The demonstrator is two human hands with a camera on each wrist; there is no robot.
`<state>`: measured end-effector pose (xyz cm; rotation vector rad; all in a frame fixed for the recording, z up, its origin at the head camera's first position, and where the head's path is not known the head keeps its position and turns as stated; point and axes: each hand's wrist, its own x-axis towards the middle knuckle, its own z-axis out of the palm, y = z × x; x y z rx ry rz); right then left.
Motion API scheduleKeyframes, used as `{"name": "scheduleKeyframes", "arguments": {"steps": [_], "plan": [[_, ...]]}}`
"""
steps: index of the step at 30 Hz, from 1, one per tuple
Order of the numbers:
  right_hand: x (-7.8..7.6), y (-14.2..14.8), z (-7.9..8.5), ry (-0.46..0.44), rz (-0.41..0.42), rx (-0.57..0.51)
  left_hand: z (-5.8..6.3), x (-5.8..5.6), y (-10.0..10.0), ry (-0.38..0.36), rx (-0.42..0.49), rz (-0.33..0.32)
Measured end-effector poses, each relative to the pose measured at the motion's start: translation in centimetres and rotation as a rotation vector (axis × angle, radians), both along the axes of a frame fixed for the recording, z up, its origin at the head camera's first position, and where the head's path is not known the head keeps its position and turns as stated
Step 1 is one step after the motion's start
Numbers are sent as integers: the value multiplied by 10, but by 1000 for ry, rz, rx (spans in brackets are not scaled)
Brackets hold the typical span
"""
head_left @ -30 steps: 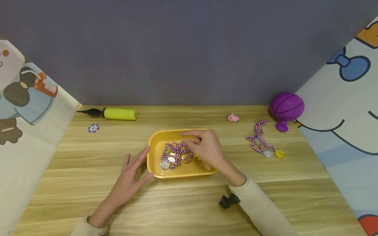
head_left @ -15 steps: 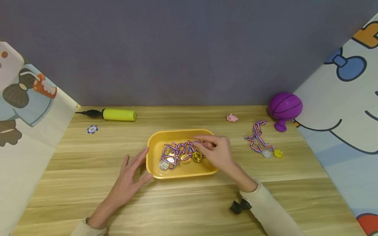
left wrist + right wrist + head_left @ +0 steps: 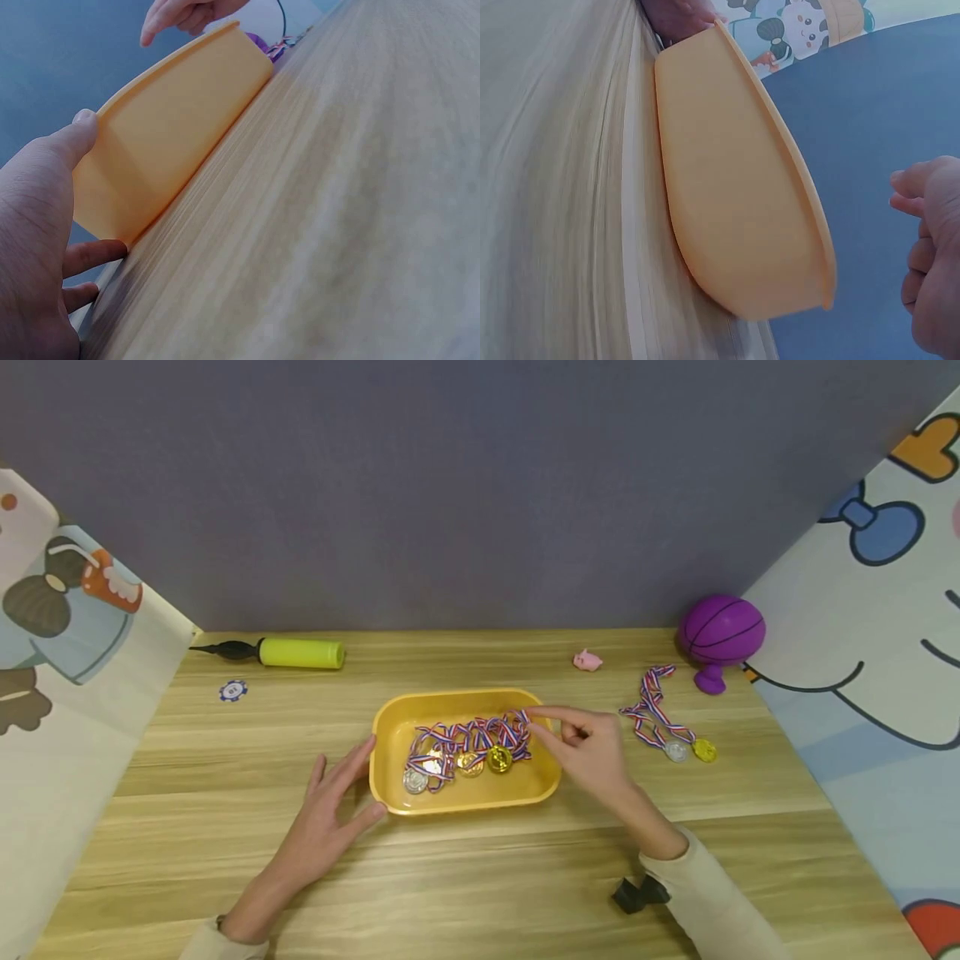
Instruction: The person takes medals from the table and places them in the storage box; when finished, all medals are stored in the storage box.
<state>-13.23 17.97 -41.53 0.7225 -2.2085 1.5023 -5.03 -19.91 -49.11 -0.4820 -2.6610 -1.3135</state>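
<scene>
In the head view a yellow plastic tray (image 3: 517, 787) stands on the wooden table. Inside lie several medals on striped red, white and blue ribbons (image 3: 480, 737), among them a silver medal (image 3: 416, 780) and a shiny gold medal (image 3: 500, 759). My left hand (image 3: 326, 827) touches the tray's left end with fingers spread, thumb at the rim (image 3: 84, 118). Over the tray's right edge hovers my right hand (image 3: 592, 753), thumb and index finger extended and apart, other fingers bent. The right wrist view shows nothing between those fingertips (image 3: 901, 180).
Right of the tray lie a silver medal (image 3: 676, 751) and a gold medal (image 3: 704, 750) with ribbons. Behind are a pink pig figure (image 3: 587, 661) and a purple basketball-patterned ball (image 3: 722, 631) on a foot. At back left are a yellow-green hand pump (image 3: 302, 653) and a poker chip (image 3: 233, 691).
My right hand has moved right, from above the middle of the tray to its right edge, uncovering the shiny gold medal and more ribbon. The left hand stays at the tray's left end.
</scene>
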Motion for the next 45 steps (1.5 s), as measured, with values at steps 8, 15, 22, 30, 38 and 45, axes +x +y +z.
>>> {"name": "scheduleKeyframes", "arguments": {"steps": [8, 15, 22, 30, 38, 45], "plan": [[3, 27, 2, 32, -46, -16, -2, 0, 0, 9, 2, -2], [9, 57, -2, 0, -153, 11, -2, -1, 0, 6, 1, -4], [14, 87, -13, -62, -214, 16, -1, -1, 0, 3, 5, -6], [20, 117, -26, -131, -323, 9, -1, 0, 0, -1, 3, -5], [20, 140, -38, -91, -379, 30, -1, 0, -1, -6, 3, -3], [19, 156, -39, -126, -483, 42, -2, -1, -1, 2, 3, -3]]}}
